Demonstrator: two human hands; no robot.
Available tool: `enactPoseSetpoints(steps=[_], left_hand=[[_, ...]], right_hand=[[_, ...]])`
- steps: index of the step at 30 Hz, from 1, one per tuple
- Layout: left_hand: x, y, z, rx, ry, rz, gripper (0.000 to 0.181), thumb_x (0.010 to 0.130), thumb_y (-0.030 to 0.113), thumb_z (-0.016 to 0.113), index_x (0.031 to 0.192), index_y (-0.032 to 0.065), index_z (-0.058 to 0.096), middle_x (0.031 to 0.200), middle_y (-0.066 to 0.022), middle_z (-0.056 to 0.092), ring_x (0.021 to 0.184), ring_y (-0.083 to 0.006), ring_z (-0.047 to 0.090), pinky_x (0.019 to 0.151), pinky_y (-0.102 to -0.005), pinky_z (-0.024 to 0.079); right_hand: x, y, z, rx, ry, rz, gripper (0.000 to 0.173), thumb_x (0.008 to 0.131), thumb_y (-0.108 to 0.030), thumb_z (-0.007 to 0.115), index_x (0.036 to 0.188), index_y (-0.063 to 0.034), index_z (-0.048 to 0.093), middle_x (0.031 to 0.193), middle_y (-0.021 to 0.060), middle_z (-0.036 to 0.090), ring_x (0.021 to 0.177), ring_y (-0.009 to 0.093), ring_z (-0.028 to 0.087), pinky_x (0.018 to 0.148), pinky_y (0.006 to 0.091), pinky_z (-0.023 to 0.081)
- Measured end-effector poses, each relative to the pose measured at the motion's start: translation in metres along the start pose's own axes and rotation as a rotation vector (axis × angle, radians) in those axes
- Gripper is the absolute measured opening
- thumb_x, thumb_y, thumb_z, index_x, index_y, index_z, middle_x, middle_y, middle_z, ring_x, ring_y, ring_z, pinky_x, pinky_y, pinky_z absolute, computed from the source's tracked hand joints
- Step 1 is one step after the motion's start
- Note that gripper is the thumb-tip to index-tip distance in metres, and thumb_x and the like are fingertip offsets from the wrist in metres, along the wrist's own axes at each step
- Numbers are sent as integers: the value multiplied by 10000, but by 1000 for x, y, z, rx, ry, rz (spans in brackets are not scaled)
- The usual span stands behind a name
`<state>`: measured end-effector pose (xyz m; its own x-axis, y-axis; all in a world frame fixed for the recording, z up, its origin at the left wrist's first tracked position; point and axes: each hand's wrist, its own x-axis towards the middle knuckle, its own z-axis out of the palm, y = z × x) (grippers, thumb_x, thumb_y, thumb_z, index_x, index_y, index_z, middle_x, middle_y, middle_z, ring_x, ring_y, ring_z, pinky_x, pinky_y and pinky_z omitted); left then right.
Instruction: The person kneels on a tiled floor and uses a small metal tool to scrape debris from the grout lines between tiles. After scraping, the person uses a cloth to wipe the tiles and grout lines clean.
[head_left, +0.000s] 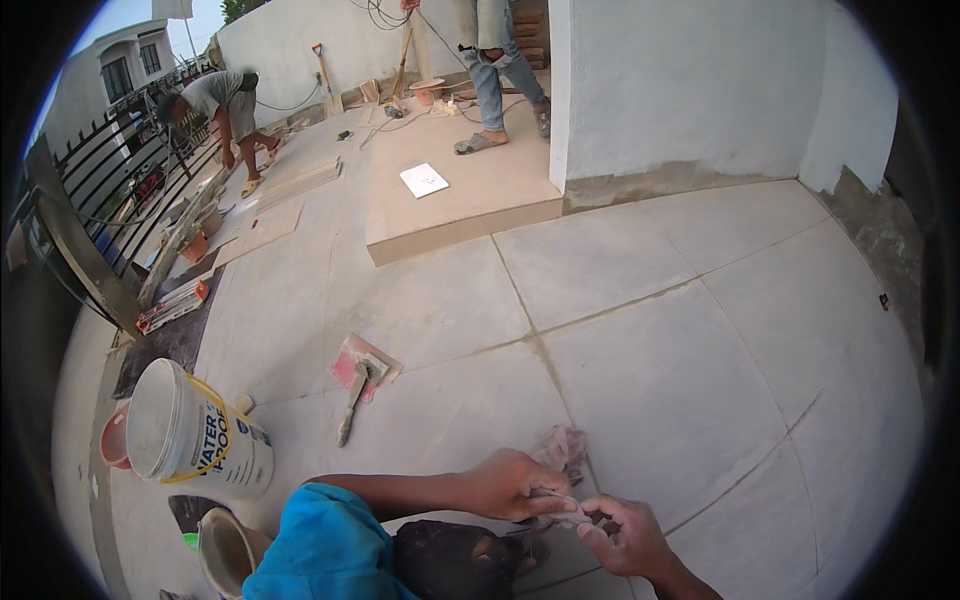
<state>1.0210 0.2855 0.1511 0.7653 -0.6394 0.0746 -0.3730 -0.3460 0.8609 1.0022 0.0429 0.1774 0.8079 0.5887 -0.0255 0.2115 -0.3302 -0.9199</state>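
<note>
My left hand (517, 484) and my right hand (626, 532) meet low in the picture, both pinching a crumpled, pale pinkish cloth or plastic piece (559, 511). Just beyond them, a pink crumpled cloth or bag (561, 450) lies on the floor tiles (645, 382). Up and to the left, a dirty putty knife or small trowel (352, 409) rests with its blade end on a pink and beige flat piece (346, 365). My dark-clad knee, with a hole in the fabric, is beneath my left forearm.
A white plastic bucket (251, 465) with a yellow handle stands left, near a second bucket (225, 551). Beyond are a tiled step (465, 229) with a white sheet (424, 181), stacked tiles (300, 182) and a metal gate. One person stands on the step; another bends near the gate.
</note>
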Motion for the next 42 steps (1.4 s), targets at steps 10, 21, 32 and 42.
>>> enactPoseSetpoints(steps=[10, 21, 32, 42], left_hand=[[14, 33, -14, -55, -262, 281, 279, 1064, 272, 444, 1041, 26, 575, 857, -131, 580, 806, -309, 573, 742, -421, 433], [17, 64, 7, 0, -58, 239, 304, 1014, 305, 537, 928, 16, 577, 767, -149, 582, 725, -349, 592, 658, -444, 443], [24, 79, 14, 353, 138, 351, 296, 985, 311, 557, 892, 37, 615, 799, -129, 613, 849, -325, 602, 767, -466, 452], [26, 71, 23, -105, 110, 151, 78, 775, 105, 596, 732, 44, 572, 654, -101, 550, 597, -262, 562, 566, -388, 414]], right_hand=[[-22, -16, -11, -422, 106, -294, 244, 953, -275, 635, 855, -61, 700, 645, 78, 653, 551, 283, 646, 527, 323, 491], [-51, -20, -27, -317, 249, -121, 246, 904, -201, 710, 771, -1, 656, 603, 73, 647, 537, 147, 630, 524, 295, 474], [-54, -17, -33, -153, 433, -190, 80, 811, -89, 758, 825, -23, 713, 766, 80, 667, 670, 149, 611, 565, 270, 467], [-52, -31, -14, -220, 447, -276, 104, 766, -9, 771, 831, -49, 700, 774, 79, 659, 705, 170, 633, 523, 265, 487]])
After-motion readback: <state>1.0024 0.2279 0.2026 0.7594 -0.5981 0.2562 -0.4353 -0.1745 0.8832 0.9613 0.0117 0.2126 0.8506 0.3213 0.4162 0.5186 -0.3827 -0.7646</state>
